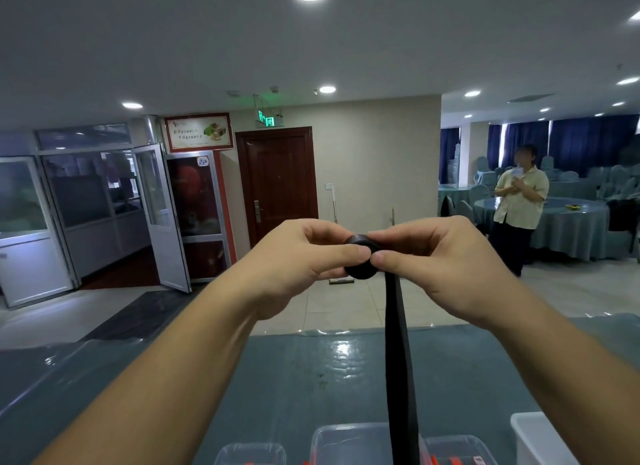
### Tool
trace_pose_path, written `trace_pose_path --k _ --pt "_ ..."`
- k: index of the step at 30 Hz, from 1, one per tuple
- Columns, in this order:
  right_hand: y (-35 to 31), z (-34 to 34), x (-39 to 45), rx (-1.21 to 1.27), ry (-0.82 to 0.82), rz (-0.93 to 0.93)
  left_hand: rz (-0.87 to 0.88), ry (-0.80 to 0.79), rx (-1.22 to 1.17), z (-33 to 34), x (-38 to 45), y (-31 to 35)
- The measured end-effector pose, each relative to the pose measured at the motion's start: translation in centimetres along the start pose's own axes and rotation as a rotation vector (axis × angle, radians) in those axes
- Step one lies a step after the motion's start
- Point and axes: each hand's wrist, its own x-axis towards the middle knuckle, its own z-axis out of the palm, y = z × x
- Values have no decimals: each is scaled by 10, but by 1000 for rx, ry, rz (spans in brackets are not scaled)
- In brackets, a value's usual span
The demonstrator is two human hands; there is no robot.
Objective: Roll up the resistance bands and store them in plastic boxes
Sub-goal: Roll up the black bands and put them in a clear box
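Observation:
A black resistance band point(398, 360) is partly wound into a small roll point(360, 272) held up at chest height above the table. My left hand point(298, 263) pinches the roll from the left with thumb and curled fingers. My right hand point(440, 267) pinches it from the right. The loose tail of the band hangs straight down and leaves the frame at the bottom edge. Clear plastic boxes point(349, 444) stand along the near edge of the table, below my arms.
The table point(311, 371) has a grey-blue glossy cover. A white container point(540, 437) sits at the bottom right. A person point(519, 208) stands at the right beside round covered tables. Glass doors and a dark wooden door lie beyond.

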Motion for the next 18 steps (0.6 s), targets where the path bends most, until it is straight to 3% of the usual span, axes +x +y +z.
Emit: trace_pose_path --k 6,8,12,14,18 --pt "7 10 1 177 186 -25 8 54 -320 12 2 -6" --pt "6 7 2 178 153 -19 6 45 -344 14 2 -8" --pt "-4 -5 2 33 -31 13 20 9 -103 5 2 -4" --pt "-7 -5 3 27 -49 9 17 -3 -97 2 3 -3" --pt "1 7 0 184 182 -18 -2 20 -290 8 3 -6"
